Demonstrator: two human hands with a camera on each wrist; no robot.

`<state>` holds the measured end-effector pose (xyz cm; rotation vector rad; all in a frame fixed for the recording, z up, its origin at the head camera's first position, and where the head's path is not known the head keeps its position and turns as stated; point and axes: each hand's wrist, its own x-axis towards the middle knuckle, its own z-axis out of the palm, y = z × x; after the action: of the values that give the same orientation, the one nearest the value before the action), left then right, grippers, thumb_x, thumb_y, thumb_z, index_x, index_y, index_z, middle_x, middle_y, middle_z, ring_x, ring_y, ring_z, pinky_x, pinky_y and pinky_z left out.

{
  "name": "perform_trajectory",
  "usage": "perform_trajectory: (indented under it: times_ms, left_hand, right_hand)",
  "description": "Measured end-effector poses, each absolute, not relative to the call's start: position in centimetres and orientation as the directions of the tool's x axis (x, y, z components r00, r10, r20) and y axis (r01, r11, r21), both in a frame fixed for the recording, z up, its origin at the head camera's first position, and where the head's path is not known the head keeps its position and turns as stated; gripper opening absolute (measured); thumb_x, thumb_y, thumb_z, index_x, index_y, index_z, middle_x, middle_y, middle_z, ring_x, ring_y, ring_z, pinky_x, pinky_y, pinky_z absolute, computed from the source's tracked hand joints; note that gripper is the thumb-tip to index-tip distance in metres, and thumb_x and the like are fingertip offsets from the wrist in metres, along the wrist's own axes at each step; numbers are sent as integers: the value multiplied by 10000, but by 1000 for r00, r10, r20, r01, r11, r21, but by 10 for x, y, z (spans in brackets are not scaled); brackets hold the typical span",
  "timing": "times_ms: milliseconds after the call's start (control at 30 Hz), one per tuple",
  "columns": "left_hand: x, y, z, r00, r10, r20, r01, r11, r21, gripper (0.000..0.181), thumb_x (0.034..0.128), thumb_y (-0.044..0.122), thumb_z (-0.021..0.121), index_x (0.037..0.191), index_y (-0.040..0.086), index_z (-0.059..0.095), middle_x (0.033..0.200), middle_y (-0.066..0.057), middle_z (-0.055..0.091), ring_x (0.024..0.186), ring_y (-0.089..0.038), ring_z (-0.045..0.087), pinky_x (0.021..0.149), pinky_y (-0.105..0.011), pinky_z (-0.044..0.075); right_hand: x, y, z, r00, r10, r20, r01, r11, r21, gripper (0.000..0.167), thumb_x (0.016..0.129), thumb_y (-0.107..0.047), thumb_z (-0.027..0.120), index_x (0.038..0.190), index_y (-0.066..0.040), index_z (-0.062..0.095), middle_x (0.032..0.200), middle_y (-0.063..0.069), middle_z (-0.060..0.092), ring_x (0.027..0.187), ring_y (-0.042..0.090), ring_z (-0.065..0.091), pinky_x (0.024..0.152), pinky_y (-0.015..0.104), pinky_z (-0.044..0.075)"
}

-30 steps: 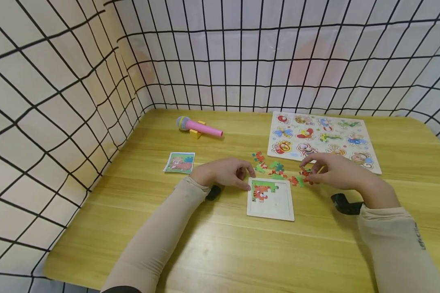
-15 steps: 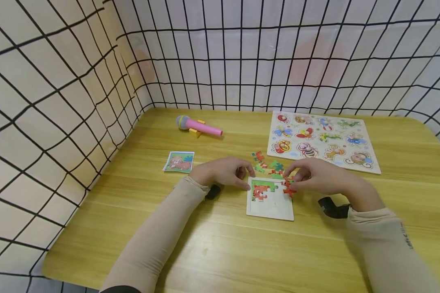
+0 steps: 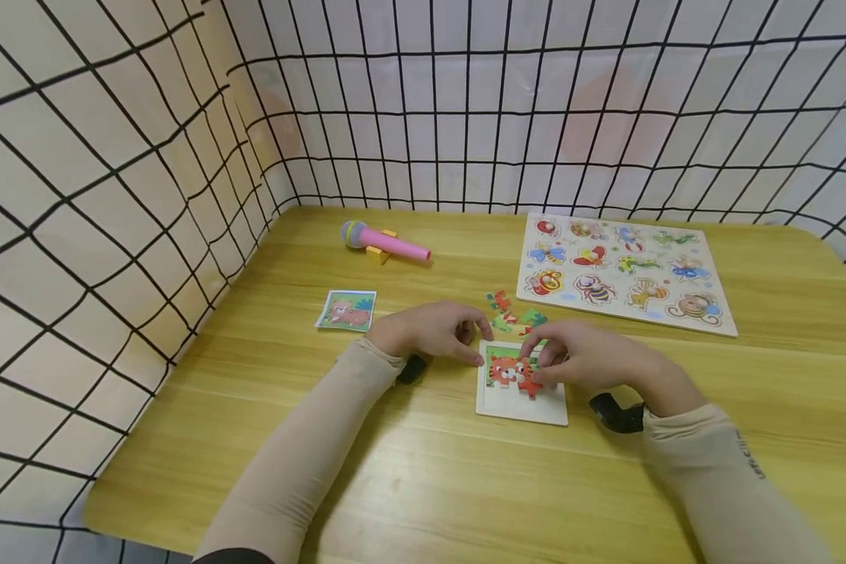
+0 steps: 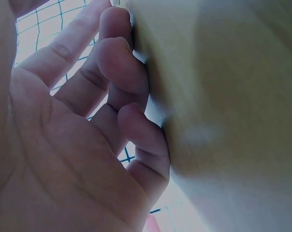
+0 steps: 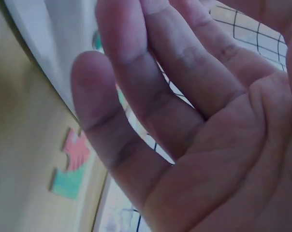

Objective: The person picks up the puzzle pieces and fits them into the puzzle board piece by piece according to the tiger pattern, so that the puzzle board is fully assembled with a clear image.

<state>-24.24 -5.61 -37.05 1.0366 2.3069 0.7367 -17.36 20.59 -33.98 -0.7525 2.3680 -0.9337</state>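
A small square jigsaw board point(image 3: 515, 407) lies on the table, its upper left filled with joined red-and-green pieces point(image 3: 502, 368) that form an animal's face. My left hand point(image 3: 447, 333) holds the board by its upper left corner, thumb on the left side and index finger at the top edge. In the left wrist view its other fingers point(image 4: 124, 67) curl against the tabletop. Above the board, my right hand point(image 3: 592, 356) pinches a red jigsaw piece point(image 3: 527, 382) beside the joined ones. The right wrist view shows the palm and fingers point(image 5: 95, 92); the pinched piece is hidden there.
Loose jigsaw pieces point(image 3: 533, 317) lie behind the board, some partly hidden by the right hand. A picture card point(image 3: 348, 310) lies to the left. A pink toy microphone point(image 3: 395, 244) rests on a yellow stand. An insect puzzle board point(image 3: 623, 270) lies back right; black netting point(image 3: 451, 117) surrounds the table.
My right hand has carried the red jigsaw piece leftward from the loose pieces onto the board, next to the joined pieces. The left hand has stayed at the board's corner.
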Motion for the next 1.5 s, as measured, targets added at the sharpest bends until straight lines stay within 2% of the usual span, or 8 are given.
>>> perform_trajectory:
  times_ms: [300,667,967,1267,1500]
  left_hand:
    - [-242,-56,-371,-585,781,-220,507,564,652,313,919,252,770,1193,159,648,840,-31,604,742,-134,531,694,-271,440]
    - [-242,-56,-371,-583,783,-219,505,559,658,312,914,253,776,1182,154,651,831,-29,604,736,-130,530,689,-268,440]
    - [-242,-56,-370,-580,786,-215,508,554,660,311,915,252,776,1183,152,653,837,-30,603,738,-131,530,687,-265,443]
    - [-243,-56,-371,-578,787,-214,502,550,668,310,917,243,773,1187,153,650,834,-36,598,731,-134,524,687,-268,439]
    - [-243,-57,-371,-580,786,-215,502,553,665,309,915,241,776,1185,157,652,847,-34,605,747,-135,533,697,-269,445]
  right_hand:
    - [-175,198,-348,-774,-597,-210,-348,678,-647,218,933,-208,740,1103,-100,655,845,-16,628,764,160,573,695,351,484]
    - [-172,194,-352,-785,-587,-199,-377,707,-598,219,936,-224,739,1100,-94,676,826,-18,603,734,147,555,666,335,473]
    - [-172,193,-350,-778,-583,-233,-356,716,-601,380,887,-310,797,1163,-92,653,851,-7,592,749,157,544,667,330,459]
    - [-171,189,-352,-791,-564,-236,-348,733,-584,275,903,-268,779,1104,-116,668,833,-3,585,731,157,534,647,334,453]
    - [-168,186,-351,-802,-550,-234,-344,745,-571,267,905,-277,777,1085,-121,657,835,-1,588,735,161,537,657,341,457]
